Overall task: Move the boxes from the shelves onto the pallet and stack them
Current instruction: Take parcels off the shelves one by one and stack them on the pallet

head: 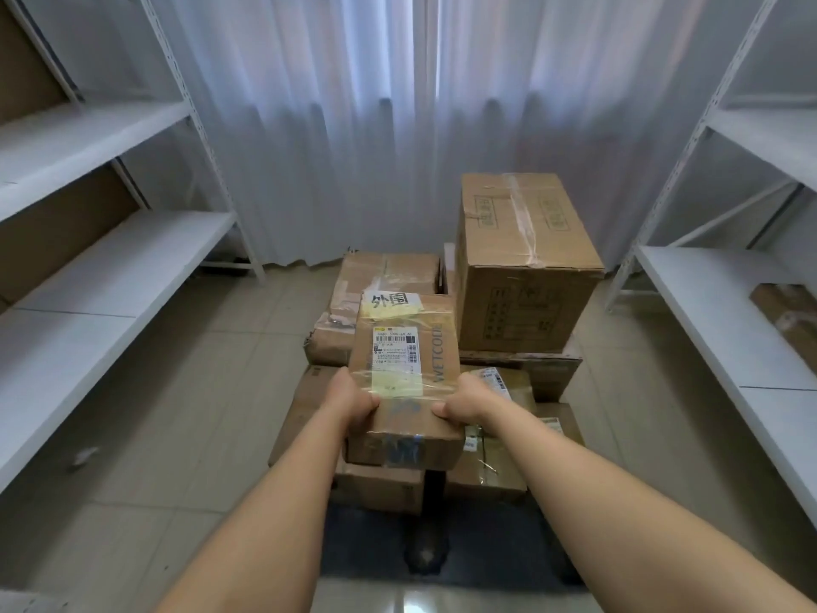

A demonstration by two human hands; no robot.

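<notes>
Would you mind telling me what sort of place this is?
Probably a small stockroom: white metal shelving along both sides, taped cardboard boxes stacked on the floor, and a labelled parcel held in both hands.

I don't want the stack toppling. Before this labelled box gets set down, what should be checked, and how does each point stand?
1. Left hand grips the labelled box: ok.
2. Right hand grips its other side: ok.
3. Box is over the stacked boxes: ok.
4. Landing surface flat: cannot tell, hidden under the box.
5. Tall box stands apart from the carried one: ok.
6. Pallet room left: cannot tell.
</notes>
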